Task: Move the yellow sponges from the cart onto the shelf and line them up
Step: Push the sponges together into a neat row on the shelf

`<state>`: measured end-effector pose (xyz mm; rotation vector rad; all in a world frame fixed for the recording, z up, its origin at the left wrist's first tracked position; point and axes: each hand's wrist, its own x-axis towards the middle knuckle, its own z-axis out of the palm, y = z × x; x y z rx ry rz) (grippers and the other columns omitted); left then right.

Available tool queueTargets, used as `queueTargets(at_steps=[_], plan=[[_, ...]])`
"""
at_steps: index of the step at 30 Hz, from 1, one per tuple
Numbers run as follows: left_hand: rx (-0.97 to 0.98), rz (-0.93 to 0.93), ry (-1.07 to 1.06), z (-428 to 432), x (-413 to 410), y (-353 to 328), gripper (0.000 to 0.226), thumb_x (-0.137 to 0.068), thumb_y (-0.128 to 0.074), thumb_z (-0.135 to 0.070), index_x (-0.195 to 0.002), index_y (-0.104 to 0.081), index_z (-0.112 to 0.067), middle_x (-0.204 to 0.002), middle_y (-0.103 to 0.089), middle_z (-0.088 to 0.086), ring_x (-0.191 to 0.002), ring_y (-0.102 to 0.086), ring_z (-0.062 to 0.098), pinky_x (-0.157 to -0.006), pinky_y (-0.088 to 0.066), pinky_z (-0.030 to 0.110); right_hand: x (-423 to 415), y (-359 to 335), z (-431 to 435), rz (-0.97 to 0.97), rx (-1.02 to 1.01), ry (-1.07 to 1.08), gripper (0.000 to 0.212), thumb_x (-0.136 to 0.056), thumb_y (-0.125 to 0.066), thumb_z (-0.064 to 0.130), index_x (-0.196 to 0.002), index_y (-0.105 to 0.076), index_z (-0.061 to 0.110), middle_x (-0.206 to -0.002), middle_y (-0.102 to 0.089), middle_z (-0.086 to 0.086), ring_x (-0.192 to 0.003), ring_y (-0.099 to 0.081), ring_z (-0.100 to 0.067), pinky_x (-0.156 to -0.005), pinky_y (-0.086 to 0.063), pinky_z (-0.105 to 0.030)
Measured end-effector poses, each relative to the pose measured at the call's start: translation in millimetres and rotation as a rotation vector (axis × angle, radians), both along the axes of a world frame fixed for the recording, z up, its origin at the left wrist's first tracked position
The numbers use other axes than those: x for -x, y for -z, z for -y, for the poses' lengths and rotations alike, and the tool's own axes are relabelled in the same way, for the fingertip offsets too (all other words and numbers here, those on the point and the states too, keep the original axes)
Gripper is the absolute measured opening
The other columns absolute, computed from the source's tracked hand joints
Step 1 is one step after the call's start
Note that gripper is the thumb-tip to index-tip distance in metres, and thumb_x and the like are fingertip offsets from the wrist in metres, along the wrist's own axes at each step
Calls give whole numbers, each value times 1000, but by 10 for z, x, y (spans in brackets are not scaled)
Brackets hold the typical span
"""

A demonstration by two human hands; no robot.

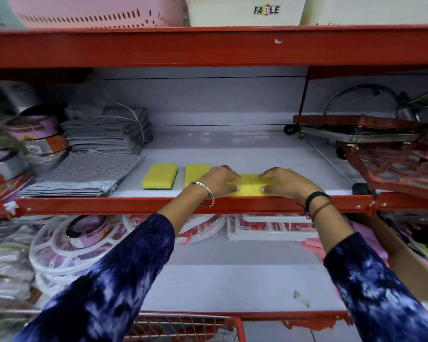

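- Both hands reach over the red front rail onto the middle shelf (pixel 232 149) and press on yellow sponge material (pixel 249 186) at the shelf's front edge.
- Left hand (pixel 218 181): fingers curled down on the left part of that yellow block, thumb at its near edge; a silver bangle (pixel 203 193) sits on the wrist.
- Right hand (pixel 286 181): fingers bent onto the right part, thumb at the near edge; dark bands (pixel 316 201) circle the wrist.
- A faint seam shows between the hands (one sponge or two pushed together, I cannot tell).
- Two more lie flat to the left, in the same row: the far-left sponge (pixel 160 176), with a dark green underside, and the second sponge (pixel 195 172), partly hidden by the left hand.
- Grey cloths (pixel 84 174) lie just left of the row, near the far-left sponge but apart from it.
- The cart (pixel 183 327), red-rimmed with wire mesh, shows at the bottom edge; its contents are out of view.
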<state>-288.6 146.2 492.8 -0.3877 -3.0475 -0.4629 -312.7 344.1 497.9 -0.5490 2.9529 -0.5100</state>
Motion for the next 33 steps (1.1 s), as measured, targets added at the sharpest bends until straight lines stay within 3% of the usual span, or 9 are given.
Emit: queueTargets(at_steps=[3,6,13,18,26,31,33], plan=[[-99,-178,-51,308,-51,-160,33,-92,-55,-13,-125,-61,-9,-132,-59,12,-122,-54,27,-107,-35,30,11,-78,197,-104,104,-45,55,-89,-63,33,-139,-48,17,-153,-39,-4,-142,-34,-24,-119,-27,-39],[-85,-222,-170,827,23,-258,33,-91,-51,-3,-120,-64,-6,-130,-61,15,-118,-58,30,-105,-39,30,37,-155,581,-140,146,-155,50,-90,-61,32,-137,-51,17,-150,-44,-2,-140,-37,-22,-116,-27,-33],[177,92,-294,1658,156,-90,50,-92,-47,-2,-139,-47,-19,-152,-38,6,-140,-36,25,-118,-28,31,360,-76,1467,-54,-44,-252,48,-95,-51,23,-143,-43,21,-156,-35,-1,-143,-31,-23,-119,-26,-35],[164,142,-287,1705,177,-53,48,-91,-57,-13,-137,-50,-24,-152,-40,5,-139,-38,25,-118,-30,31,432,39,1588,-23,-205,-270,45,-97,-47,22,-142,-46,21,-156,-35,-1,-142,-33,-25,-119,-25,-36],[200,103,-186,1431,58,-59,45,-91,-59,-21,-136,-52,-18,-148,-45,8,-136,-40,28,-116,-31,32,319,130,1387,-66,-232,-243,45,-95,-47,26,-139,-49,25,-149,-48,-2,-139,-37,-29,-120,-23,-42],[205,103,-154,1334,-40,-69,45,-90,-60,-20,-134,-54,-16,-146,-50,5,-135,-45,26,-116,-33,33,150,112,1328,-96,-269,-243,42,-96,-46,23,-137,-51,21,-145,-53,-4,-135,-45,-25,-122,-10,-37],[206,100,-138,1294,-87,-81,44,-90,-60,-20,-134,-54,-16,-146,-50,5,-135,-44,26,-116,-31,31,102,116,1309,-99,-264,-235,42,-96,-46,23,-137,-51,21,-145,-53,-4,-135,-45,-26,-122,-12,-38]])
